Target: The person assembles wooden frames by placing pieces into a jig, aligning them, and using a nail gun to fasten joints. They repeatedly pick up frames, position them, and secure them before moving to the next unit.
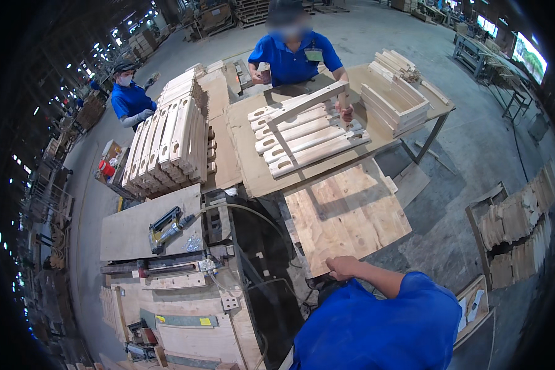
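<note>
My right hand (342, 268) is closed at the near edge of a light wooden panel (351, 213), the thumb over its top side and the other fingers partly hidden. The forearm bends in from the right under a blue sleeve. Beyond the panel, several pale slats with oval slots (308, 139) lie side by side on a covered table (243, 132). A co-worker across that table grips an angled wooden frame (305, 105) above the slats with one hand (346, 113); the other holds a small brownish thing (265, 75). My left hand is not in view.
At left, tall stacks of slotted slats (166, 139) stand by another co-worker. A nail gun (168, 229) with a hose lies on a board-topped bench (117, 237). Wooden box frames (394, 111) sit on the table's right end. Wood pieces (518, 228) fill a rack at right.
</note>
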{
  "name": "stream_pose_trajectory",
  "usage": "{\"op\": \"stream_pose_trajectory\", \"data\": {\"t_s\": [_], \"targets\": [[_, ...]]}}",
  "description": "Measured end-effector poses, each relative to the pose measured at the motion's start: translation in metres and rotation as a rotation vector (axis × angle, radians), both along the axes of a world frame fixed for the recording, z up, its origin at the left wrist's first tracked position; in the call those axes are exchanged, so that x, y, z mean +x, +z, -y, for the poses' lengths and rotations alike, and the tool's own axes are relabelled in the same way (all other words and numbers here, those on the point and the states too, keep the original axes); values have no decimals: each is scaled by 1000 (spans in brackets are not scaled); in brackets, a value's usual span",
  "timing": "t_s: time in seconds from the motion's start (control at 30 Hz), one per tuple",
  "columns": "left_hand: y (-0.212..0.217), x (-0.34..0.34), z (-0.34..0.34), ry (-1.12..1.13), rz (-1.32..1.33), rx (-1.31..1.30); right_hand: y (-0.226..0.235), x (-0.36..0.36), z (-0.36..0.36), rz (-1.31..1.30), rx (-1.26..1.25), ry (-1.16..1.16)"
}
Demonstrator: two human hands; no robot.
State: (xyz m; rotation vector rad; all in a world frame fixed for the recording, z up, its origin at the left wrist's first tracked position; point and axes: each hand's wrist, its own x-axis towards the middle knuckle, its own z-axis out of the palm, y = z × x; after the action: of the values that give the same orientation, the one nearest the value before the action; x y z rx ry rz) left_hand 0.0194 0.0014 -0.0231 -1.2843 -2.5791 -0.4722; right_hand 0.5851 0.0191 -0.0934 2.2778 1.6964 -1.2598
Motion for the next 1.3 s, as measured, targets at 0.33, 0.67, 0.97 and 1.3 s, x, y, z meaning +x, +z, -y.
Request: {"op": "stream_pose_trajectory", "data": {"t_s": [0.33, 0.67, 0.97, 1.3], "targets": [[0, -17, 0, -78, 31, 114, -9, -34, 10, 16, 71, 116], [25, -37, 3, -244, 83, 291, -2, -66, 73, -50, -34, 109], [36, 128, -41, -768, 549, -34, -10, -53, 102, -50, -23, 56], [-1, 242, -29, -1219, 572, -588, 4, -1, 107, -117, 27, -129]]}}
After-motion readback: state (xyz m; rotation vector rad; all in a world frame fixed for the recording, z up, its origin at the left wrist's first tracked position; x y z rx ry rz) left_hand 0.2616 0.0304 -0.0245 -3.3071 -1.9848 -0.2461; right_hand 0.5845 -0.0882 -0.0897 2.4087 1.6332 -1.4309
